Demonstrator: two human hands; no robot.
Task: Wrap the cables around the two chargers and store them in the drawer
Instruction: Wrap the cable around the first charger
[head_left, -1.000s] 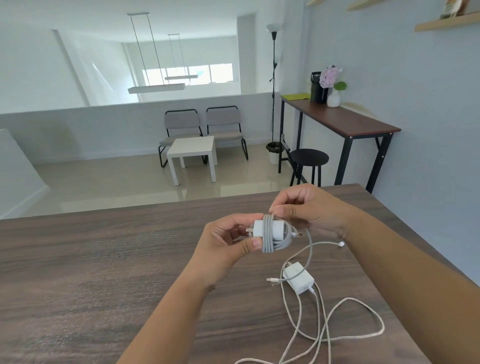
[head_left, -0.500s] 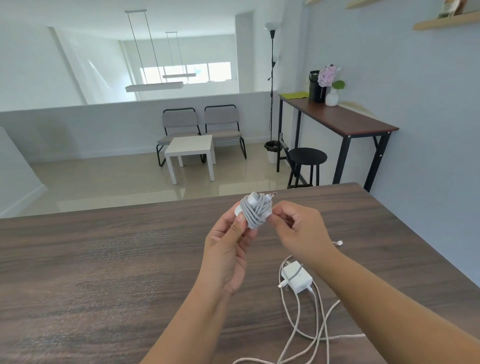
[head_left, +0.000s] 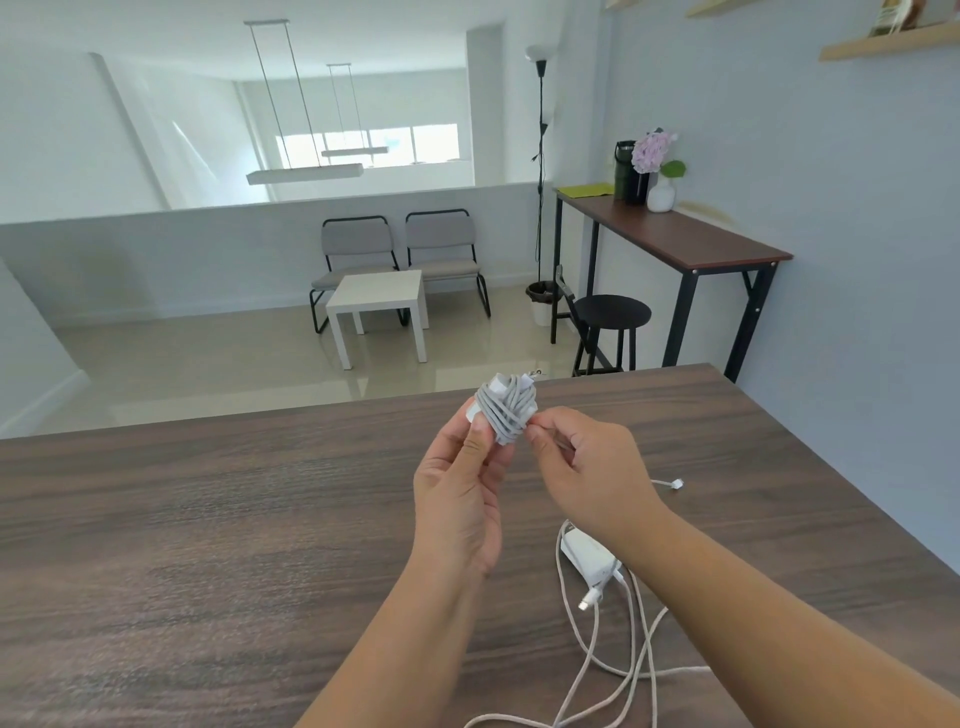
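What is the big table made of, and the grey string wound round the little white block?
The table looks like wood or a wood-print laminate: dark brown streaky grain, matte finish. The grey cable looks woven, a dull cloth-like braid, though its texture is hard to see. The white charger it wraps, held by the left hand, looks like smooth plastic.

Wrapped charger (head_left: 506, 410) mostly buried under grey cable coils and the left hand's (head_left: 460, 493) fingers — only white corners show. Right hand's (head_left: 582, 467) grip on the cable end can't be resolved, fingertips cover it. Second charger (head_left: 589, 558) is partly under the right forearm; its loose cable (head_left: 631, 670) runs off the bottom edge — small connector (head_left: 675, 484) too tiny to identify.
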